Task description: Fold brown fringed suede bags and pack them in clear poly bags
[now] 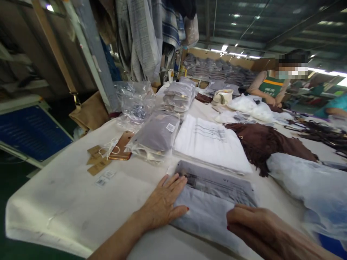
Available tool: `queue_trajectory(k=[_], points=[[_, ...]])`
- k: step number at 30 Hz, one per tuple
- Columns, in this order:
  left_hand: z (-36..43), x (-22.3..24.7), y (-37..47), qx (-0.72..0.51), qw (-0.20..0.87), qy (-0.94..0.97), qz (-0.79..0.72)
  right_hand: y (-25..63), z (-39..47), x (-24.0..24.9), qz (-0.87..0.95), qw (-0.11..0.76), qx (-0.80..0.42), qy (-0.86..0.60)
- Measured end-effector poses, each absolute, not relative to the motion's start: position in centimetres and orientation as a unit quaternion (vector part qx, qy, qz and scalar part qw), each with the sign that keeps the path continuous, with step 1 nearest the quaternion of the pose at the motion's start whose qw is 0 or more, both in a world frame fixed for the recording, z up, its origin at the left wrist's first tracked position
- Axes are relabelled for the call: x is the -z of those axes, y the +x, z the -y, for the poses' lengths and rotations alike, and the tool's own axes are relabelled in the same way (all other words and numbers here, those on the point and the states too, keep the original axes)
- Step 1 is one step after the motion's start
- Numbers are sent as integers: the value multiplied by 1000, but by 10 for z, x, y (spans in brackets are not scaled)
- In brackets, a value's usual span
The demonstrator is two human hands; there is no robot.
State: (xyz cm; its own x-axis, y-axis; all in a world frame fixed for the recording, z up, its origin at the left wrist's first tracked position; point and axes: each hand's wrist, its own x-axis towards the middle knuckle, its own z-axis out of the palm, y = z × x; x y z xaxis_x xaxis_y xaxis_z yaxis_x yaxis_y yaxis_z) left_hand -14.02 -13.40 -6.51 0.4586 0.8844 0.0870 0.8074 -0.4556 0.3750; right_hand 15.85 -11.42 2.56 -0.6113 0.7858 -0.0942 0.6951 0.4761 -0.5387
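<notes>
A clear plastic garment bag [206,209] with a grey printed panel lies flat on the cloth-covered table in front of me. My left hand [162,204] rests on its left end, fingers stretched out, thumb apart. At the bag's right side my right hand [249,222] is closed, fingers curled and pressed together on the plastic; part of the grip is hidden. Just beyond the bag sits a stack of white printed sheets [211,141]. Left of the stack are bagged grey packs [157,131], one with a barcode label.
A phone [121,146] with white string, brown tags [97,160] and barcode stickers [105,178] lie on the left. Brown fringed fabric [265,141] and clear bags [295,180] occupy the right. Garments [141,39] hang above. A co-worker [273,85] stands across the table.
</notes>
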Motion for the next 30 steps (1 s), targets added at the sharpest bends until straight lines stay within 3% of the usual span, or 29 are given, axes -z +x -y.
queue_trajectory(k=[12, 16, 24, 30], points=[[137, 72, -141, -217, 137, 837, -484, 49, 40, -41, 886, -139, -365, -249], [137, 72, -142, -234, 123, 838, -477, 31, 29, -19, 894, -181, -300, -279], [136, 72, -141, -205, 119, 844, -481, 14, 30, 5, 868, -164, -200, -424], [135, 72, -141, -171, 127, 844, -492, 28, 14, 5, 835, -90, -161, -519]])
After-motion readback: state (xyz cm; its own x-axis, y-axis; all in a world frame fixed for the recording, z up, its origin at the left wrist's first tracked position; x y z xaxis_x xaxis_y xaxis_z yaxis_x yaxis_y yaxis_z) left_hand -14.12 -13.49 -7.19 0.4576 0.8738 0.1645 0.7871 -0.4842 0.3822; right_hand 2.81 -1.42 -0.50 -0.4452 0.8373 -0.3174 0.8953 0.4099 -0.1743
